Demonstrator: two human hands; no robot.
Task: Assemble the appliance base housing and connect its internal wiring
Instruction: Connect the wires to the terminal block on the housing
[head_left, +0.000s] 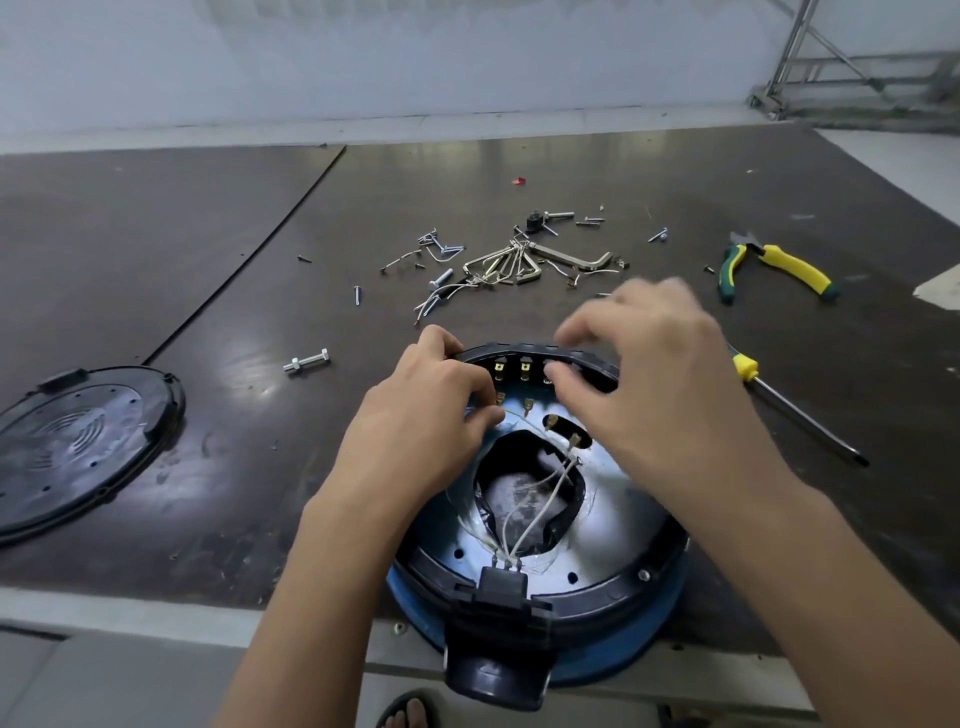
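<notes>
One round blue-and-black appliance base housing (623, 587) sits open side up at the near edge of the dark bench (234, 322), overhanging it a bit. Both hands are at its far rim. The left hand (431, 410) grips that rim, thumb over the top and fingers curled inside. The right hand (665, 384) has its fingers bent over the rim too, but it's motion-blurred, so I can't tell if it's actually holding anything.

Under the rim there's a row of three brass spade terminals (524, 369), with the third half hidden behind the right thumb. Below those are looks-like four more brass tabs (528, 405), two of them poking out of a slot. Three white wires (530, 499) run from one black plug socket (501, 587) on the near rim up across the dark centre opening.

Rest of the bench:
- one round black plastic cover plate (78, 447) at the left, cut off by the frame edge
- one silver bolt with a nut (306, 360)
- one bunch of silver hex keys (509, 265) among loose screws too small and jumbled to count
- one pair of green-and-yellow pliers (774, 265)
- one yellow-handled screwdriver (800, 410), its handle mostly hidden behind the right hand
- one tiny red scrap (518, 181) further back
</notes>
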